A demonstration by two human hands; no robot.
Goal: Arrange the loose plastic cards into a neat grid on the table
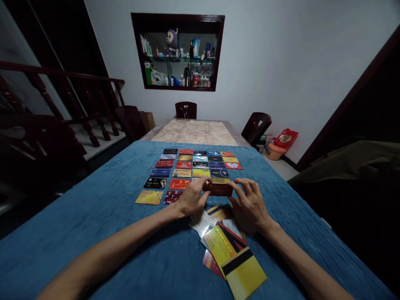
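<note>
A dark brown-red plastic card [218,190] is held up by its two short ends, tilted toward me. My left hand [194,196] pinches its left end, and my right hand [250,203] grips the right end. Behind it, columns of cards lie face up on the blue cloth, among them a yellow-orange card [149,197] and a black card [155,183]. Below my hands spreads a loose, overlapping pile with a yellow card with a black stripe [245,277], another yellow card [218,241] and a pink card [212,263]. My hands hide part of the rows and pile.
The blue cloth [103,216] covers the near part of the table; its far part has a marble-patterned top [190,131]. Dark wooden chairs [186,110] stand around it. A wooden railing [62,73] runs on the left, and an orange bucket [276,151] sits on the floor at right.
</note>
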